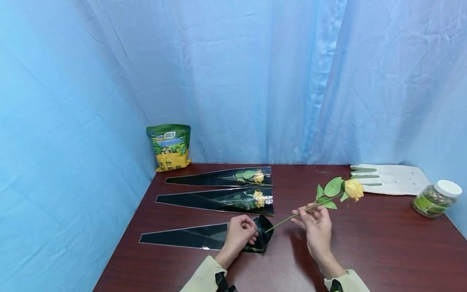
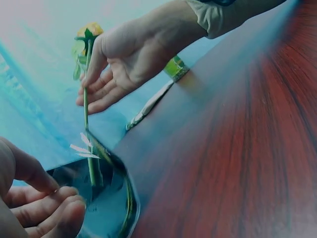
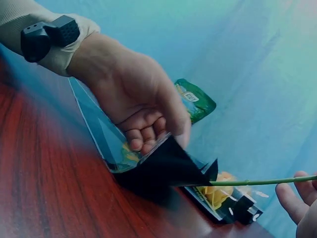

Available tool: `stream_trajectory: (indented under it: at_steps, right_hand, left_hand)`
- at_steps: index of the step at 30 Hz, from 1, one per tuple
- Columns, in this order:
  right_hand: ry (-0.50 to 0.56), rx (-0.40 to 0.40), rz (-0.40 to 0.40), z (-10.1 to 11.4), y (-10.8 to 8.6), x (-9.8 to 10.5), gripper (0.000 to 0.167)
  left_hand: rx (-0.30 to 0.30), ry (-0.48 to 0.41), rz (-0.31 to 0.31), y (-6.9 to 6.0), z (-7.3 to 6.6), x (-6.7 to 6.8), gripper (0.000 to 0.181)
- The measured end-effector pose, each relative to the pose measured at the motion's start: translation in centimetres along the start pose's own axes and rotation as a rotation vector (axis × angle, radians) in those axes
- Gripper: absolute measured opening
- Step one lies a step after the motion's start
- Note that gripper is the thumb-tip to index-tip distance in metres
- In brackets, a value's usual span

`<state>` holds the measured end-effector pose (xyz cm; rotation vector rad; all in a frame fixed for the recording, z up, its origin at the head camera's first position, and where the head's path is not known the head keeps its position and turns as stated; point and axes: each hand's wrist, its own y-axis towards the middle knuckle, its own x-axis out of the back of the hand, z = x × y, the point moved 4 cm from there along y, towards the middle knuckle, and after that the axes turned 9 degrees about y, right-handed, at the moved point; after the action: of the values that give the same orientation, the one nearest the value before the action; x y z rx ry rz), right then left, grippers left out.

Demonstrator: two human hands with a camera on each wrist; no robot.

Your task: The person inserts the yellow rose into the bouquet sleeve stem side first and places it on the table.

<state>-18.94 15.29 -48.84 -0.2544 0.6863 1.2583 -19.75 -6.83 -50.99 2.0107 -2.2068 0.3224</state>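
My right hand [image 1: 316, 229] pinches the green stem of a yellow rose [image 1: 354, 189] between thumb and fingers, bloom up to the right. The stem's lower end is inside the mouth of a black flower sleeve [image 1: 171, 238], as the left wrist view shows. That sleeve lies flat, its narrow end to the left and its wide mouth raised and bulging. My left hand [image 1: 239, 234] pinches the mouth's upper film, fingers curled; the right wrist view shows the lifted edge [image 3: 171, 156] by its thumb. Farther back lie two sleeves, the nearer one [image 1: 189, 201] and the farther one [image 1: 197, 178], each holding a yellow rose.
A green and yellow bag [image 1: 169, 148] stands at the table's back left corner. White gloves [image 1: 397, 178] with green-edged fingers lie at the back right, beside a clear jar [image 1: 435, 198] with a white lid. Blue curtains [image 1: 233, 81] hang behind and beside the dark red table [image 1: 386, 243].
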Motion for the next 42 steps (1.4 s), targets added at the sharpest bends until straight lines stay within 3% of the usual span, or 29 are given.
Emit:
stream_trajectory:
  at_steps: [7, 13, 27, 32, 42]
  right_hand:
    - [-0.023, -0.055, -0.089, -0.7, -0.3, -0.1, 0.02]
    - [0.008, -0.041, -0.083, -1.1, -0.5, -0.6, 0.019]
    - [-0.02, -0.025, -0.073, -2.1, -1.0, -1.7, 0.021]
    - [-0.049, -0.026, -0.083, -2.5, -0.9, -2.1, 0.023]
    - [-0.188, -0.008, -0.07, -3.0, -1.1, -3.1, 0.015]
  left_hand:
    - [-0.022, 0.122, -0.12, 0.1, -1.5, -0.4, 0.009]
    - [-0.022, 0.114, -0.17, 0.2, -2.2, -0.7, 0.008]
    - [-0.033, 0.089, -0.224, 0.3, -3.1, -1.4, 0.008]
    - [-0.03, 0.044, -0.222, 0.4, -3.7, -1.6, 0.008]
    - [-0.053, -0.043, -0.234, 0.6, -4.4, -2.0, 0.005]
